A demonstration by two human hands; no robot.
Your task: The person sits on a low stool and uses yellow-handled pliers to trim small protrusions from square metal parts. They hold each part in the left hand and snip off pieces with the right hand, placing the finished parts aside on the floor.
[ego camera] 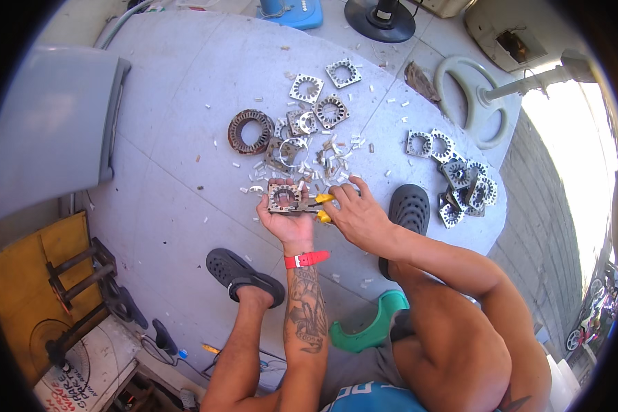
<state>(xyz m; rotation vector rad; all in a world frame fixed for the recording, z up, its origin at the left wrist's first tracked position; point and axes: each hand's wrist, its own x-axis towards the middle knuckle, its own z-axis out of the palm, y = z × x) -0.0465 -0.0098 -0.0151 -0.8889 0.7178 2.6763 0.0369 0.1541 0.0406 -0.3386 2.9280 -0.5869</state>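
My left hand (289,222), palm up with a red watch strap at the wrist, holds a square metal motor stator core (274,202) with a slotted round opening. My right hand (351,210) grips pliers with yellow handles (323,198), whose jaws meet the core's right side. Just beyond my hands lie many small pale slot pieces (335,159) and a thin white ring (294,152) over more cores. A larger round stator core (251,132), brownish outside, rests to the upper left. More square cores (307,88) lie farther up.
To the right sits a pile of square cores (458,175) near a pale round stand base (445,77). My feet in black clogs (410,208) flank the work area. A green plastic stool (360,337) is below me, and a grey cabinet (51,118) stands at left.
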